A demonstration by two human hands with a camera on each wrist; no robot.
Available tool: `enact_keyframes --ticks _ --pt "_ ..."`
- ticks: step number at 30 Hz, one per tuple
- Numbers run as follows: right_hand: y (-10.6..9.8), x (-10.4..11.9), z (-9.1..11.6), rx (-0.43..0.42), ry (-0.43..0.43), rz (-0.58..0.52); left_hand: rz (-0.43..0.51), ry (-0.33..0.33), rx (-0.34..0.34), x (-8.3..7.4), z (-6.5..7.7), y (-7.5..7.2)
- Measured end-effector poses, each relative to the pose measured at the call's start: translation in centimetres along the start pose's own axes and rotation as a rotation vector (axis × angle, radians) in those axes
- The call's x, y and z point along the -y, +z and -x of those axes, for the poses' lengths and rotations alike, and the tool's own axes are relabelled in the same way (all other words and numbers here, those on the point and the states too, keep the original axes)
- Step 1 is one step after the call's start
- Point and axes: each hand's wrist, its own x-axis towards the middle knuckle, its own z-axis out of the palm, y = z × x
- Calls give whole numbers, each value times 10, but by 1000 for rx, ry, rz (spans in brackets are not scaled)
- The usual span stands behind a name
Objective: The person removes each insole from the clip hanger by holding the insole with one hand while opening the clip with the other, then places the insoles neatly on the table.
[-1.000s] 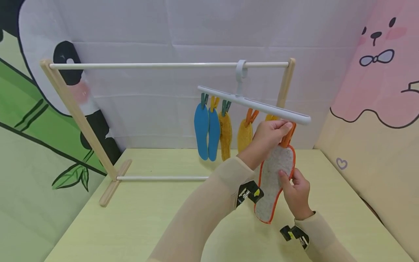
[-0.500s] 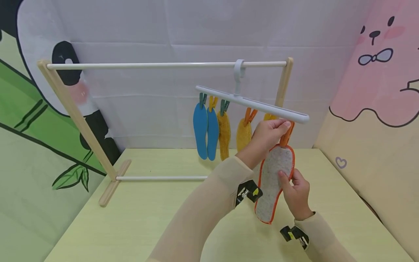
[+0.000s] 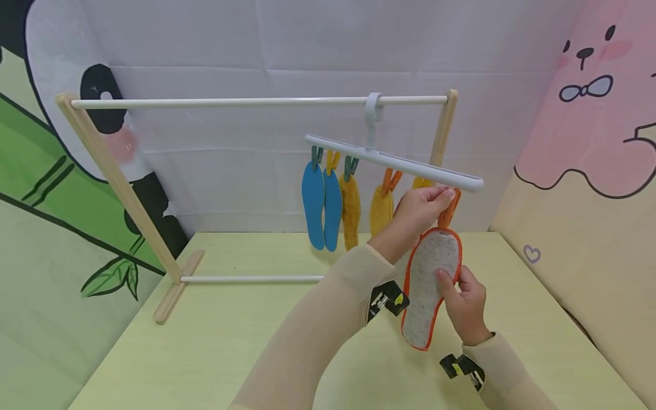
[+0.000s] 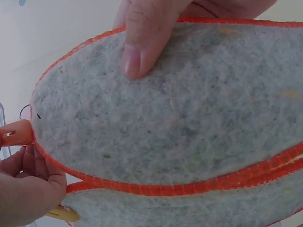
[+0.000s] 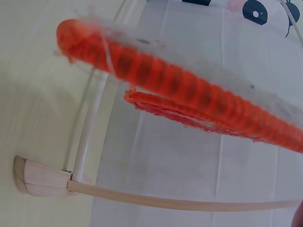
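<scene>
A grey felt insole with orange edging (image 3: 427,290) hangs at the right end of a white hanger (image 3: 400,162). My right hand (image 3: 465,302) pinches its right side, thumb (image 4: 137,52) on the felt face. Above, my left hand (image 3: 417,213) pinches an orange clothespin (image 3: 449,209) just under the hanger bar. The clothespin's lower end meets the insole's top edge. A second orange-edged insole (image 4: 189,208) is behind the first, with a yellow clothespin (image 4: 64,213) at its end. Seen from the right wrist, the nearer insole's orange edge (image 5: 170,85) is blurred.
The hanger hooks over the upper white rod (image 3: 230,103) of a wooden rack (image 3: 120,182). Blue insoles (image 3: 313,205) and yellow ones (image 3: 351,210) hang left of my hands from green, yellow and orange clothespins. The rack stands on a pale yellow table (image 3: 220,336).
The lower end of the grey insole has shifted slightly to the right. Both hands keep nearly the same place and hold.
</scene>
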Motion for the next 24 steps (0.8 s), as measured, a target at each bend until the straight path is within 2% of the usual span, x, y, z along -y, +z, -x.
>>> enact_keyframes --ticks 14,24 --pt "-3 1 2 7 -3 -34 -67 -3 1 0 0 -1" --pt "0 2 2 11 -1 -60 -63 -1 51 -5 1 -7"
